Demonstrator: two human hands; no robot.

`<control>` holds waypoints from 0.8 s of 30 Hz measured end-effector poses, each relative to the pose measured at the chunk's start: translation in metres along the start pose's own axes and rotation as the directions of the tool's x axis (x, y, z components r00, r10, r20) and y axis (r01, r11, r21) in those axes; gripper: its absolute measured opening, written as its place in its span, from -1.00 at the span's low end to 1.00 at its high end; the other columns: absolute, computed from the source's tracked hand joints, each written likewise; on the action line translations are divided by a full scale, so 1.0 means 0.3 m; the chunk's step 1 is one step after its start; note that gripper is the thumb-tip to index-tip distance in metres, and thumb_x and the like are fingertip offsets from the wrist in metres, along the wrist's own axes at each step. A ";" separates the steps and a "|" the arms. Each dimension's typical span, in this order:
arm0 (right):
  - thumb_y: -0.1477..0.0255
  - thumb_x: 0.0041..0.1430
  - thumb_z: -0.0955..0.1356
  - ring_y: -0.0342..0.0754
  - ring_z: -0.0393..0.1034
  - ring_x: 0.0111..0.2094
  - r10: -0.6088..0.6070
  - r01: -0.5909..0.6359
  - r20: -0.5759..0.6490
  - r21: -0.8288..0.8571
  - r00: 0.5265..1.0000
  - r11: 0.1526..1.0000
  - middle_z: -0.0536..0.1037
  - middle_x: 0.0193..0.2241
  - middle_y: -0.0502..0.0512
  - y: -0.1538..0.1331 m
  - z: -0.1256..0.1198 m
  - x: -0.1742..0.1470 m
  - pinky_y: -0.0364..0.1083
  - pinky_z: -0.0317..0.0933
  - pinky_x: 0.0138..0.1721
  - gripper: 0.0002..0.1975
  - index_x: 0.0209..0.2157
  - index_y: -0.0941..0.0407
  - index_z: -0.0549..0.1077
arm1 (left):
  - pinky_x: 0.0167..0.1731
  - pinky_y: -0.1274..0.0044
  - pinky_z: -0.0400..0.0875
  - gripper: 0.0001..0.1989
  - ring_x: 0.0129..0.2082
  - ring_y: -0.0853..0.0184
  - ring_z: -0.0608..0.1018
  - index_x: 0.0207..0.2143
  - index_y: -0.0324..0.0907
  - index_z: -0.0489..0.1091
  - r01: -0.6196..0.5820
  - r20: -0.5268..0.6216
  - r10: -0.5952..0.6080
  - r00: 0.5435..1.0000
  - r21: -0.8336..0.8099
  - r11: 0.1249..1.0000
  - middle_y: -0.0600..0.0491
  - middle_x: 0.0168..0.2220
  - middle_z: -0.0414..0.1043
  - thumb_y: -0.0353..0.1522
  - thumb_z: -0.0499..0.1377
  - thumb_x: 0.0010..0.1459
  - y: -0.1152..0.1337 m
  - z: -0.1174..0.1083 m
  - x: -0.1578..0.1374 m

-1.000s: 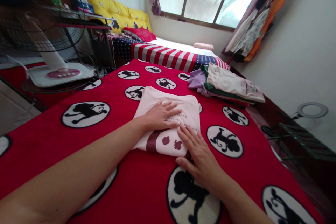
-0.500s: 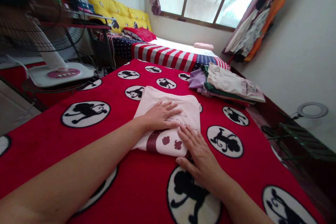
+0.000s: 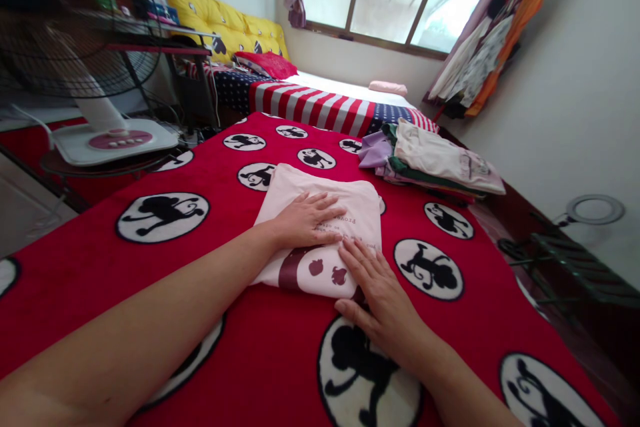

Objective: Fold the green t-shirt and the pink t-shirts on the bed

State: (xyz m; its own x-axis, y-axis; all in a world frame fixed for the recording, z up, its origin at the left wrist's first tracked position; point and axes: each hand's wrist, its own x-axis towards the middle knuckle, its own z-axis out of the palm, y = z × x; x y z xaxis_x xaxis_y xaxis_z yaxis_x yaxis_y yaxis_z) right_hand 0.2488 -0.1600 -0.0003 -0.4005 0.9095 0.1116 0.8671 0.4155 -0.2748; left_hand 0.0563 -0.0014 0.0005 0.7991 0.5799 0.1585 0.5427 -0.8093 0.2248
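A pale pink T-shirt (image 3: 320, 277), folded into a rough square with dark print and small lettering facing up, lies on the red monkey-patterned blanket (image 3: 270, 360). Flat across its middle rests my left hand (image 3: 310, 219), fingers stretched out to the right. My right hand (image 3: 373, 287) lies over the shirt's near right corner; its fingers are straight and its thumb reaches down onto the blanket. Parts of the lettering are hidden under both hands. Neither hand grips the cloth.
A stack of folded clothes (image 3: 435, 160) sits at the blanket's far right. On the left, a fan (image 3: 115, 137) stands on a round stool. Behind are a bed with a striped cover (image 3: 320, 103) and hanging clothes (image 3: 480, 60). A ring light (image 3: 595, 209) stands at right.
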 end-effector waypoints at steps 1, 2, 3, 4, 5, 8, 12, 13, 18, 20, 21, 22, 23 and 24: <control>0.20 0.28 0.26 0.06 -0.27 0.39 0.002 -0.002 0.002 -0.001 1.000 1.000 -0.01 0.37 0.14 0.000 0.000 0.001 0.25 -0.23 0.34 -0.32 0.35 0.09 0.02 | 0.30 0.20 -0.20 -0.33 0.38 0.11 -0.02 0.31 0.06 0.10 -0.001 -0.002 0.001 1.000 0.003 1.000 0.05 0.39 -0.10 0.11 -0.08 0.24 0.000 0.001 0.000; 0.20 0.28 0.25 0.06 -0.27 0.39 0.003 -0.003 0.005 -0.003 1.000 1.000 -0.02 0.37 0.14 0.000 0.000 0.002 0.24 -0.23 0.34 -0.32 0.35 0.10 0.02 | 0.30 0.20 -0.20 -0.33 0.38 0.11 -0.02 0.31 0.06 0.09 -0.002 -0.004 0.002 1.000 0.005 1.000 0.05 0.39 -0.10 0.11 -0.08 0.25 0.000 0.001 0.000; 0.19 0.28 0.25 0.06 -0.28 0.39 0.004 -0.004 0.009 -0.006 1.000 1.000 -0.02 0.37 0.13 0.000 0.000 0.003 0.24 -0.24 0.34 -0.32 0.35 0.10 0.02 | 0.30 0.20 -0.20 -0.33 0.38 0.12 -0.02 0.31 0.06 0.09 -0.003 -0.006 0.003 1.000 0.007 1.000 0.04 0.39 -0.10 0.11 -0.09 0.25 0.000 0.001 0.000; 0.19 0.28 0.25 0.06 -0.28 0.39 0.006 -0.006 0.011 -0.009 1.000 1.000 -0.03 0.37 0.13 -0.001 0.000 0.004 0.24 -0.25 0.34 -0.32 0.35 0.11 0.01 | 0.30 0.20 -0.20 -0.33 0.38 0.12 -0.02 0.31 0.06 0.09 -0.004 -0.006 0.004 1.000 0.008 1.000 0.04 0.39 -0.10 0.11 -0.09 0.25 -0.001 0.001 0.000; 0.19 0.28 0.25 0.05 -0.29 0.39 0.007 -0.007 0.013 -0.012 1.000 1.000 -0.03 0.37 0.13 -0.001 -0.001 0.004 0.24 -0.25 0.34 -0.31 0.35 0.11 0.01 | 0.30 0.21 -0.20 -0.33 0.38 0.12 -0.02 0.31 0.06 0.09 -0.004 -0.003 0.004 1.000 0.008 1.000 0.05 0.39 -0.10 0.11 -0.09 0.25 -0.001 0.001 0.000; 0.19 0.28 0.25 0.05 -0.29 0.39 0.009 -0.009 0.020 -0.014 1.000 1.000 -0.04 0.37 0.13 -0.003 -0.003 0.005 0.24 -0.25 0.34 -0.31 0.35 0.12 0.01 | 0.30 0.21 -0.21 -0.32 0.38 0.13 -0.03 0.31 0.06 0.09 -0.002 0.007 0.002 1.000 0.006 1.000 0.05 0.40 -0.10 0.12 -0.10 0.25 -0.002 0.000 0.001; 0.20 0.28 0.26 0.06 -0.28 0.39 0.005 -0.005 0.010 -0.006 1.000 1.000 -0.02 0.37 0.14 -0.002 -0.005 0.002 0.25 -0.24 0.34 -0.31 0.35 0.11 0.01 | 0.30 0.22 -0.22 -0.32 0.38 0.14 -0.03 0.31 0.07 0.09 -0.001 0.004 0.001 1.000 0.011 1.000 0.06 0.39 -0.10 0.12 -0.10 0.25 -0.002 0.000 0.001; 0.20 0.28 0.26 0.07 -0.28 0.39 0.005 -0.005 0.007 -0.005 1.000 1.000 -0.02 0.37 0.14 -0.001 -0.005 0.001 0.25 -0.24 0.34 -0.31 0.35 0.10 0.01 | 0.30 0.22 -0.22 -0.33 0.38 0.14 -0.03 0.31 0.07 0.09 -0.001 0.002 0.001 1.000 0.012 1.000 0.06 0.39 -0.10 0.12 -0.10 0.25 -0.002 0.000 0.000; 0.21 0.28 0.26 0.07 -0.26 0.39 0.005 -0.005 0.002 0.000 1.000 1.000 -0.01 0.37 0.14 -0.001 -0.003 -0.001 0.25 -0.24 0.34 -0.32 0.35 0.09 0.02 | 0.30 0.22 -0.21 -0.33 0.38 0.13 -0.01 0.31 0.06 0.09 -0.003 0.001 0.003 1.000 0.011 1.000 0.05 0.39 -0.09 0.11 -0.10 0.25 0.002 -0.001 -0.001; 0.20 0.28 0.26 0.08 -0.26 0.39 0.005 -0.005 0.004 0.001 1.000 1.000 -0.01 0.37 0.15 -0.001 -0.002 0.000 0.25 -0.24 0.34 -0.32 0.35 0.09 0.02 | 0.30 0.21 -0.20 -0.33 0.38 0.13 -0.01 0.31 0.05 0.09 -0.001 0.002 0.001 1.000 0.016 1.000 0.04 0.39 -0.09 0.11 -0.09 0.25 0.003 -0.001 0.000; 0.20 0.28 0.26 0.08 -0.27 0.39 0.007 -0.007 0.007 0.000 1.000 1.000 -0.02 0.37 0.14 -0.002 -0.002 0.000 0.25 -0.23 0.34 -0.32 0.35 0.10 0.02 | 0.30 0.21 -0.20 -0.33 0.38 0.13 -0.01 0.31 0.05 0.09 -0.001 0.002 0.001 1.000 0.018 1.000 0.03 0.39 -0.09 0.11 -0.08 0.25 0.003 -0.002 0.000; 0.20 0.28 0.25 0.08 -0.27 0.39 0.009 -0.009 0.009 -0.002 1.000 1.000 -0.02 0.37 0.14 -0.002 -0.002 0.001 0.25 -0.23 0.34 -0.32 0.35 0.10 0.02 | 0.30 0.20 -0.21 -0.33 0.38 0.13 -0.01 0.31 0.05 0.09 -0.001 0.004 0.001 1.000 0.019 1.000 0.03 0.39 -0.09 0.10 -0.08 0.25 0.004 -0.002 0.000; 0.20 0.28 0.25 0.07 -0.28 0.39 0.010 -0.010 0.012 -0.005 1.000 1.000 -0.02 0.37 0.14 -0.002 -0.001 0.001 0.24 -0.24 0.34 -0.32 0.35 0.10 0.02 | 0.30 0.21 -0.21 -0.33 0.38 0.13 -0.01 0.31 0.05 0.09 -0.002 0.006 0.001 1.000 0.020 1.000 0.03 0.39 -0.09 0.10 -0.07 0.25 0.004 -0.002 0.001; 0.19 0.28 0.25 0.07 -0.28 0.39 0.011 -0.010 0.015 -0.008 1.000 1.000 -0.03 0.37 0.13 -0.002 -0.001 0.001 0.24 -0.24 0.34 -0.32 0.35 0.10 0.01 | 0.30 0.21 -0.21 -0.33 0.38 0.13 -0.01 0.31 0.04 0.09 -0.002 0.007 0.002 1.000 0.020 1.000 0.03 0.39 -0.09 0.10 -0.07 0.25 0.004 -0.002 0.001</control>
State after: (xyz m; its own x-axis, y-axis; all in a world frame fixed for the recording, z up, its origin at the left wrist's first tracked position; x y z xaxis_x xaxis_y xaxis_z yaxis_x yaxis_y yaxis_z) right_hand 0.2483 -0.1598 0.0001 -0.3958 0.9135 0.0942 0.8736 0.4061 -0.2680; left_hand 0.0569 -0.0022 0.0015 0.8017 0.5780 0.1523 0.5464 -0.8120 0.2051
